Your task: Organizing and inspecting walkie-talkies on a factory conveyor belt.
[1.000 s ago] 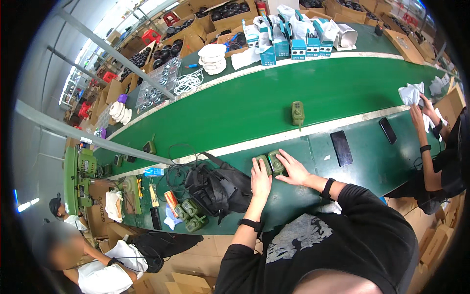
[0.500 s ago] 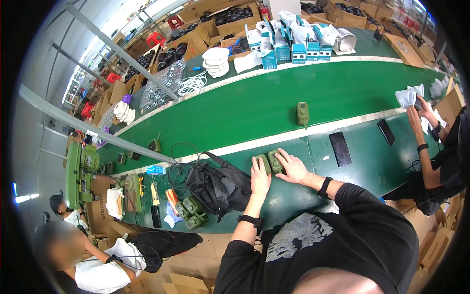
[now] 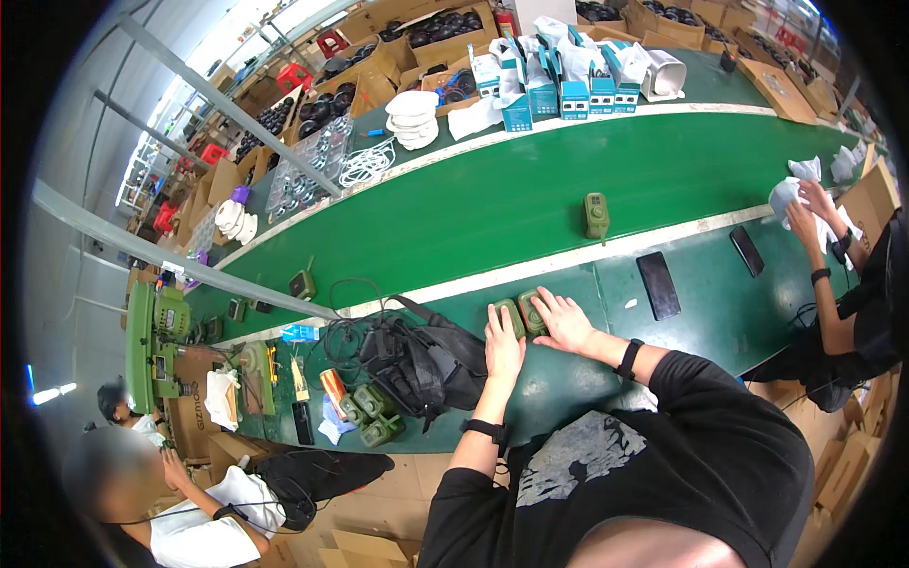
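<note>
Two small olive-green box-shaped devices stand side by side on the dark green bench in front of me. My left hand [image 3: 504, 347] lies at the left device [image 3: 514, 315], its stretched fingers touching the left side and top. Spread fingers of my right hand [image 3: 565, 325] rest over the right device [image 3: 531, 310], covering part of it. Neither hand is wrapped round a device. A third olive-green device [image 3: 595, 216] with a short strap stands on the green conveyor belt [image 3: 454, 213] beyond my hands.
Left of my hands lies a black bag [image 3: 417, 364] with cables, then several green devices [image 3: 372, 414]. Two dark phones [image 3: 657, 286] lie to the right. Teal boxes [image 3: 575, 99] line the far side. One co-worker [image 3: 852, 293] handles white wrapping at right; another [image 3: 199, 511] sits at left.
The device on the belt has shifted slightly right in view. At right, the co-worker's hands and white wrapping have moved. My hands stay on the same two devices.
</note>
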`<state>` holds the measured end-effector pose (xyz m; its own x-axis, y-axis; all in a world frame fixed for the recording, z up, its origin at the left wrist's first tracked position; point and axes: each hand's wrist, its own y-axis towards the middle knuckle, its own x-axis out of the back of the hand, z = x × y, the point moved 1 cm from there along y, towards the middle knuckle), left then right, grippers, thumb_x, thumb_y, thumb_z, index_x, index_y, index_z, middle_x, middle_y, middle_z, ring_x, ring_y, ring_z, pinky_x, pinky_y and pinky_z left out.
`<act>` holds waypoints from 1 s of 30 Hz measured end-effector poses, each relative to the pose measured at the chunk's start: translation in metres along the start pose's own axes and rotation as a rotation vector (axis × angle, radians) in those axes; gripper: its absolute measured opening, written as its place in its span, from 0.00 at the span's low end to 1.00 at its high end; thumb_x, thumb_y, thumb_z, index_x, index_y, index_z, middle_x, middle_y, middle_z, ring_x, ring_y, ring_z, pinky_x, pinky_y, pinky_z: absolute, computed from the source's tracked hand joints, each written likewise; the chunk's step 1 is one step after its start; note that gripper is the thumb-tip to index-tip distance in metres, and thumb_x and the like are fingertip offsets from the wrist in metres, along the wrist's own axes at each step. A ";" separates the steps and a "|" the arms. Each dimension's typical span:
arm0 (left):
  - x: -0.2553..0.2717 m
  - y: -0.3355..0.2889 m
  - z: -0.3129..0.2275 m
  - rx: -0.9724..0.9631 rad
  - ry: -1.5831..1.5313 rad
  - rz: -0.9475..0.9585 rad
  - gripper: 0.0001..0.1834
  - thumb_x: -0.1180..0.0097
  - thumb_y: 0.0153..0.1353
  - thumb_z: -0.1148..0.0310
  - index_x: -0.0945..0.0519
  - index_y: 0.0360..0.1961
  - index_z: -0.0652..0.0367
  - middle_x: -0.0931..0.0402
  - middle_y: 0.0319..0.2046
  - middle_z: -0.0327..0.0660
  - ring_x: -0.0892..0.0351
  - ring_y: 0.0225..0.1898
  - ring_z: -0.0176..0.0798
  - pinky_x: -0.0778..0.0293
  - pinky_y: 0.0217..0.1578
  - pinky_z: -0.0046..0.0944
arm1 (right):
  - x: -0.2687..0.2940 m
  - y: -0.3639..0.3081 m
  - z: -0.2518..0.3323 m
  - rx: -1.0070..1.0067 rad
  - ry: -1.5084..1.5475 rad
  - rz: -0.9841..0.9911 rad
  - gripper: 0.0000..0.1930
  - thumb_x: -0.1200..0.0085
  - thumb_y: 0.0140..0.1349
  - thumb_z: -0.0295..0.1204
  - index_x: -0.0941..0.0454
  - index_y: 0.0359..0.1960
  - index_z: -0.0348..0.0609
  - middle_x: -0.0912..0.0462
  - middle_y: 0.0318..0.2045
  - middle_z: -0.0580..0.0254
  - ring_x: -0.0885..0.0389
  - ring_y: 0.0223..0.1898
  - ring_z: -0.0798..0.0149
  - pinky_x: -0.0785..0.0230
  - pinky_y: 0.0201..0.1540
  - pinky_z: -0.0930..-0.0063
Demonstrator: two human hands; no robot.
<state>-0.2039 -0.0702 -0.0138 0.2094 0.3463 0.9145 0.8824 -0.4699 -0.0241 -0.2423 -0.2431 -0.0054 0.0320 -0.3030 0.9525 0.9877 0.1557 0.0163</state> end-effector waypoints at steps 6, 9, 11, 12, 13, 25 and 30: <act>0.013 -0.013 0.012 0.048 -0.026 -0.051 0.46 0.32 0.51 0.73 0.44 0.69 0.66 0.53 0.70 0.61 0.36 0.62 0.66 0.26 0.57 0.52 | -0.003 0.011 0.017 0.066 0.021 0.002 0.48 0.31 0.48 0.50 0.39 0.66 0.36 0.39 0.67 0.40 0.26 0.55 0.46 0.32 0.56 0.55; -0.001 0.002 -0.001 -0.022 -0.055 -0.018 0.46 0.32 0.50 0.73 0.44 0.69 0.66 0.53 0.70 0.61 0.36 0.62 0.66 0.26 0.57 0.52 | 0.000 -0.001 -0.002 -0.006 -0.007 -0.007 0.48 0.32 0.48 0.50 0.39 0.66 0.36 0.39 0.67 0.40 0.26 0.56 0.45 0.32 0.57 0.55; 0.000 -0.001 0.003 -0.008 -0.052 -0.028 0.46 0.32 0.50 0.73 0.44 0.69 0.66 0.53 0.70 0.61 0.36 0.62 0.66 0.26 0.57 0.52 | -0.001 0.002 0.002 0.011 -0.011 -0.006 0.48 0.32 0.49 0.50 0.39 0.66 0.36 0.39 0.67 0.40 0.26 0.56 0.45 0.31 0.57 0.55; 0.001 -0.003 0.004 -0.002 -0.052 -0.034 0.46 0.32 0.50 0.73 0.44 0.69 0.66 0.53 0.71 0.61 0.36 0.62 0.66 0.26 0.57 0.52 | -0.001 0.003 0.004 0.019 -0.009 -0.005 0.48 0.32 0.49 0.50 0.39 0.66 0.36 0.39 0.67 0.40 0.26 0.56 0.45 0.31 0.57 0.55; 0.002 -0.004 0.005 0.002 -0.050 -0.036 0.46 0.32 0.50 0.73 0.44 0.69 0.66 0.53 0.71 0.61 0.36 0.62 0.66 0.26 0.57 0.52 | -0.001 0.004 0.005 0.018 -0.011 0.005 0.48 0.32 0.49 0.50 0.39 0.66 0.36 0.39 0.67 0.40 0.26 0.56 0.45 0.31 0.57 0.55; 0.004 -0.004 0.004 0.021 -0.039 -0.010 0.46 0.33 0.51 0.73 0.44 0.69 0.66 0.53 0.71 0.60 0.36 0.62 0.63 0.26 0.58 0.51 | -0.002 0.004 0.005 0.020 -0.006 -0.002 0.48 0.32 0.49 0.50 0.39 0.66 0.36 0.39 0.67 0.40 0.25 0.54 0.45 0.31 0.56 0.56; 0.003 -0.003 0.004 0.020 -0.030 -0.013 0.46 0.32 0.51 0.73 0.44 0.69 0.66 0.53 0.71 0.60 0.36 0.62 0.63 0.26 0.58 0.51 | -0.004 0.004 0.005 0.020 -0.005 -0.013 0.48 0.32 0.48 0.50 0.39 0.66 0.36 0.39 0.67 0.39 0.25 0.54 0.45 0.31 0.56 0.56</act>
<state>-0.2045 -0.0645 -0.0125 0.2106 0.3768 0.9020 0.8932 -0.4492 -0.0209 -0.2391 -0.2370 -0.0075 0.0182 -0.3004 0.9536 0.9847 0.1709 0.0350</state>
